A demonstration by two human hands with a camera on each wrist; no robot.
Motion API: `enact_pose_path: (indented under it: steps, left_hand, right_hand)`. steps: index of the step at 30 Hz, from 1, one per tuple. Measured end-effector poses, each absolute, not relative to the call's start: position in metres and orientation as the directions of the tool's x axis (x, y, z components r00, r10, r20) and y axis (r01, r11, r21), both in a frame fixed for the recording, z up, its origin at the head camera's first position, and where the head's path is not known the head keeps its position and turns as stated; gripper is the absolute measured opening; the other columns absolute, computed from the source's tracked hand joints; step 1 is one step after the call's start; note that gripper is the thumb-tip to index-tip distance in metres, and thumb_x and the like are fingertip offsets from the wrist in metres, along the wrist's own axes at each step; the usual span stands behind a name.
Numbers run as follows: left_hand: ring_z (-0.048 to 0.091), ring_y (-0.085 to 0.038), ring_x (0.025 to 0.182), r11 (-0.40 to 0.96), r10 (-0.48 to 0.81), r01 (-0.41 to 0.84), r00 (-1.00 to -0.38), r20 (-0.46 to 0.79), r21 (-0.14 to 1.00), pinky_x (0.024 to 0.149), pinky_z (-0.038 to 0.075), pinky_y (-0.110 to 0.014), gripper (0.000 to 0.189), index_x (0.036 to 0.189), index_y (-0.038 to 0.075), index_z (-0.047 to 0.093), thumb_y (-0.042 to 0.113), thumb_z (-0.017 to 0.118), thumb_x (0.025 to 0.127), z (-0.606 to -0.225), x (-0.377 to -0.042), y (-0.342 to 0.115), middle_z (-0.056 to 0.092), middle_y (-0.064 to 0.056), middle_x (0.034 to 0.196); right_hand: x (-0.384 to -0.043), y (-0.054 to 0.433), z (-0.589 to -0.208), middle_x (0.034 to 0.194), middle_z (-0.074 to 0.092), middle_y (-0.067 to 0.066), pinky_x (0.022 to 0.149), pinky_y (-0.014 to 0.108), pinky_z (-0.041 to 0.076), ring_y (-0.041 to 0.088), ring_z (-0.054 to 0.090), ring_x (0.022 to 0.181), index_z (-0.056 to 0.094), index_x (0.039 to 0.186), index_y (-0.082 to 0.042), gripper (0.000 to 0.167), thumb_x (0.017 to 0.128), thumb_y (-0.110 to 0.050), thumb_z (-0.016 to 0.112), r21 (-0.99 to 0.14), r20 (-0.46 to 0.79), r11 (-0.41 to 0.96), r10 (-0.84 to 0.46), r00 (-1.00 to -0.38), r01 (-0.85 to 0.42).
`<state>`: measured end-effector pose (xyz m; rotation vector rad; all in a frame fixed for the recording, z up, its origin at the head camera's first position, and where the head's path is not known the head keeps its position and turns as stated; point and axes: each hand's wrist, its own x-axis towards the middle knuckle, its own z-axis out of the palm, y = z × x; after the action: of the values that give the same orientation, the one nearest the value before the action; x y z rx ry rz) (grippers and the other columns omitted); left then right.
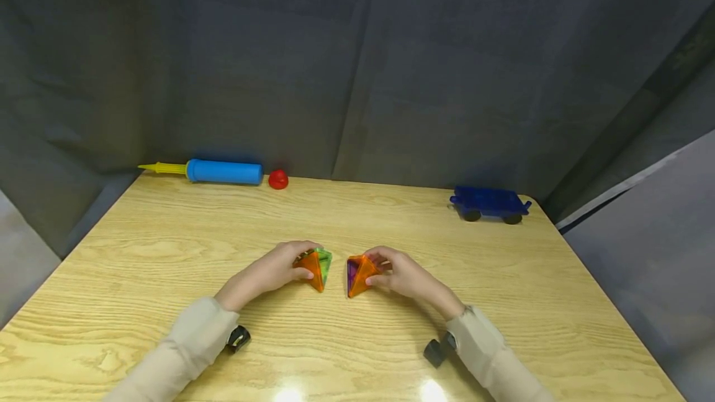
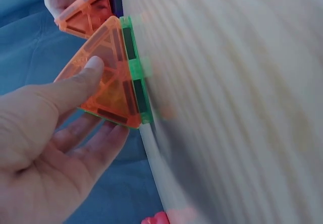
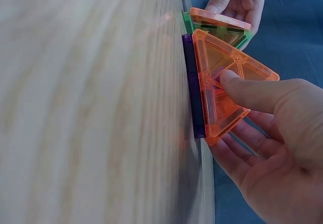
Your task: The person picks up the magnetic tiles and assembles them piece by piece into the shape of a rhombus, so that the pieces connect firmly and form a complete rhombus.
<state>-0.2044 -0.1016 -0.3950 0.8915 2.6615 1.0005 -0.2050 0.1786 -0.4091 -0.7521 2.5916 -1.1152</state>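
Two small pyramids of see-through magnetic tiles stand on the wooden table (image 1: 184, 234), a narrow gap between them in the head view. My left hand (image 1: 274, 270) grips the orange-and-green pyramid (image 2: 108, 77), thumb on an orange triangle and fingers behind it. Its green tile (image 2: 135, 72) lies along the tabletop side. Opposite, my right hand (image 1: 406, 275) holds the orange-and-purple pyramid (image 3: 229, 82) the same way, thumb pressed on an orange face. The purple tile (image 3: 193, 90) is the one at the tabletop. Both inner faces are partly hidden by fingers.
A blue pump (image 1: 223, 171) with a yellow nozzle lies at the back left, beside a small red dome-shaped piece (image 1: 278, 179). A dark blue wheeled toy base (image 1: 490, 201) stands at the back right. Behind the table hangs a dark curtain (image 1: 357, 67).
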Motion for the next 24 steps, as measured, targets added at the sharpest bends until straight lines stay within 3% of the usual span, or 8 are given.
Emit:
enact_pose_path:
  steps: [24]
  left_hand:
    - [0.063,-0.024,0.100,0.592,0.576,0.490,-0.813,0.091,0.640,0.088,0.050,-0.038,0.037,0.119,0.001,0.060,0.012,0.070,0.084,-0.393,-0.209,-0.074,0.066,-0.010,0.112]
  right_hand:
    - [-0.214,0.172,-0.409,0.112,0.061,0.010,0.092,0.041,0.048,0.026,0.057,0.105,0.056,0.123,-0.001,0.039,0.088,-0.013,0.068,-0.736,0.011,0.564,-0.544,-0.839,-0.375]
